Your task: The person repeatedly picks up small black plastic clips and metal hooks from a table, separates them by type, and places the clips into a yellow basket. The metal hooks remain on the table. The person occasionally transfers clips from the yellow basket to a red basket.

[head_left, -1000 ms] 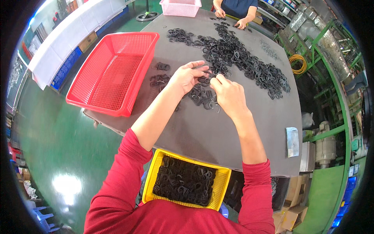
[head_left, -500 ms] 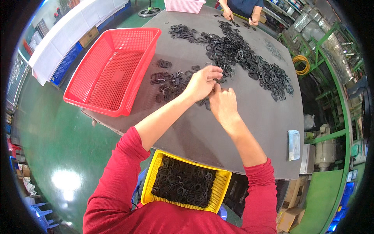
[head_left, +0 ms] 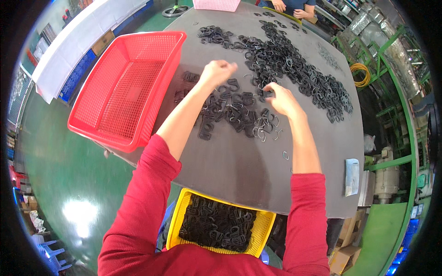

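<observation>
My left hand point(head_left: 218, 73) is raised over the left side of the grey table, above a loose group of black plastic buckles point(head_left: 237, 117). Motion smears its fingers, so whether anything is in them is unclear. On the near edge of the large heap of black plastic pieces point(head_left: 299, 69), my right hand point(head_left: 282, 100) has its thumb and fingers curved apart, close by a black piece at the heap's edge. Small silver wire rings point(head_left: 262, 131) lie among and beside the nearer buckles.
An open red mesh basket point(head_left: 124, 87) stands at the table's left edge. Below the near edge sits a yellow basket point(head_left: 265, 225) of black pieces. A blue-and-white packet point(head_left: 351, 177) lies at right. Across the table, another person's hands point(head_left: 299, 14) are near a pink basket point(head_left: 216, 4).
My hands, together over the buckles before, have moved apart: the left up and leftward, the right to the heap's edge. More buckles and rings now show between my forearms.
</observation>
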The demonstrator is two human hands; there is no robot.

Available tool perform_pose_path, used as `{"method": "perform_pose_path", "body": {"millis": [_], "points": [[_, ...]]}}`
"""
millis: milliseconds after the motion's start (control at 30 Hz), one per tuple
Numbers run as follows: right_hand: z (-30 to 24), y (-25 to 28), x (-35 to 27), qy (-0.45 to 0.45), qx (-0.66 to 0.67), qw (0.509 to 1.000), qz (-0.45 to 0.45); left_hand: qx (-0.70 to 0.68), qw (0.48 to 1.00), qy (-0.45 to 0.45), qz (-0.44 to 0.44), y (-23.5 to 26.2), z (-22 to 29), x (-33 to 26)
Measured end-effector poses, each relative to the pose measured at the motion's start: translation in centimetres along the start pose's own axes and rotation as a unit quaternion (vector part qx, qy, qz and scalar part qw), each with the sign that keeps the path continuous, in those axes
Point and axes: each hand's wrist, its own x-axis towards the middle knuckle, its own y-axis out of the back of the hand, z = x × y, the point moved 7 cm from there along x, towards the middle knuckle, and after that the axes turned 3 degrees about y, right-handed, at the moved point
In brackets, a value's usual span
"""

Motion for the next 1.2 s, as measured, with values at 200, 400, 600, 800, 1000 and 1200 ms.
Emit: {"method": "perform_pose_path", "body": {"millis": [200,400,600,800,1000,1200], "points": [[-1.1,-5.0,4.2,-0.035,-0.033,0.998,-0.043,0.372,0.925,-0.010,-0.082,-4.6,0.2,2.1],[0.2,-5.6,4.0,-0.044,0.190,0.976,-0.091,0.235,0.968,-0.036,-0.081,-3.3,-3.0,3.5],[0.6,-3.6,-0.2,-0.142,0.704,0.695,0.034,-0.434,0.873,0.018,-0.223,1.3,-0.7,-1.5],[-2.9,-7.8,5.3,-0.023,0.099,0.992,-0.076,-0.485,0.849,0.042,-0.205,2.1,-0.9,-2.8],[-3.3,-8.1,5.2,-0.053,0.064,0.988,-0.133,0.386,0.913,-0.045,-0.124,-2.3,-1.7,-0.6],[-0.1,-3.4,0.8,-0.104,0.316,0.939,0.091,0.346,0.933,-0.049,-0.083,-3.5,-0.7,0.2]]}}
